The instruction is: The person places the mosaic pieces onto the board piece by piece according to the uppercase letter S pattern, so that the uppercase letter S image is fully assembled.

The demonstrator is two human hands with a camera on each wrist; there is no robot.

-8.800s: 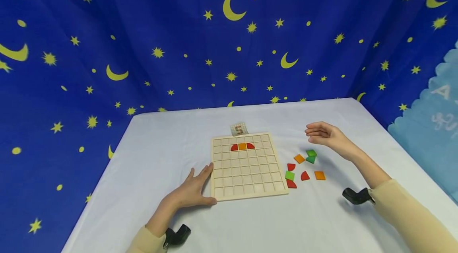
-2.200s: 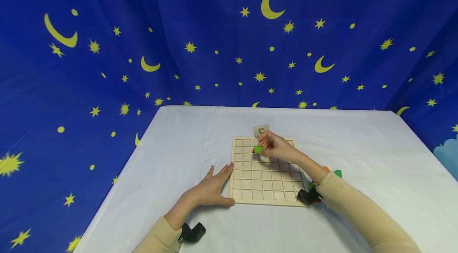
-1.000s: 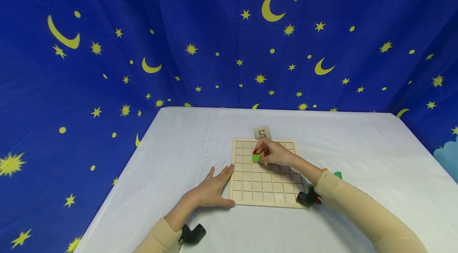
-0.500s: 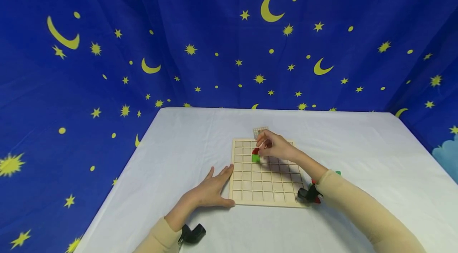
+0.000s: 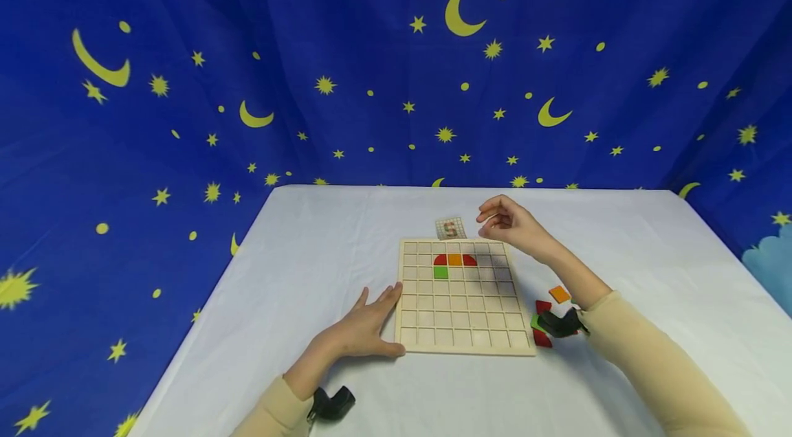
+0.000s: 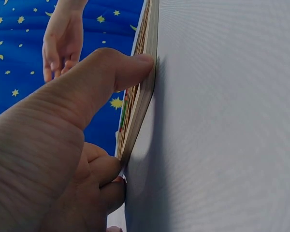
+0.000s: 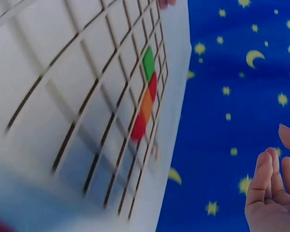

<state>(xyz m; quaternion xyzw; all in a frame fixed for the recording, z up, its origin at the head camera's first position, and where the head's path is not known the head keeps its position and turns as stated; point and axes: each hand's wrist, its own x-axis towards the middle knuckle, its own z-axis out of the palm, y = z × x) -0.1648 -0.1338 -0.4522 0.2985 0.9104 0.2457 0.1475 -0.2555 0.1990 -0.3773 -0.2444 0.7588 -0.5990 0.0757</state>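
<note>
A wooden grid board (image 5: 460,313) lies on the white table. In its upper rows sit a red quarter-circle tile (image 5: 440,260), an orange square tile (image 5: 455,260) and a second red quarter-circle tile (image 5: 469,260). Directly below the left red one is a green square tile (image 5: 441,273), visible too in the right wrist view. My left hand (image 5: 359,327) touches the board's left edge, fingers spread, thumb (image 6: 135,67) against its lower left corner. Raised over the board's upper right corner, my right hand (image 5: 516,224) holds nothing, its fingers loosely bent.
Behind the board lies a small pattern card (image 5: 450,228) showing an S shape on a grid. Loose tiles lie right of the board, among them an orange square (image 5: 559,294) and a red piece (image 5: 542,339), partly hidden by the right wrist camera (image 5: 559,322). A blue starry curtain (image 5: 371,45) stands behind.
My right hand carried the green square tile onto the board, set it under the left red tile and let go. Since then it has risen and moved right. The left hand stays at the edge.
</note>
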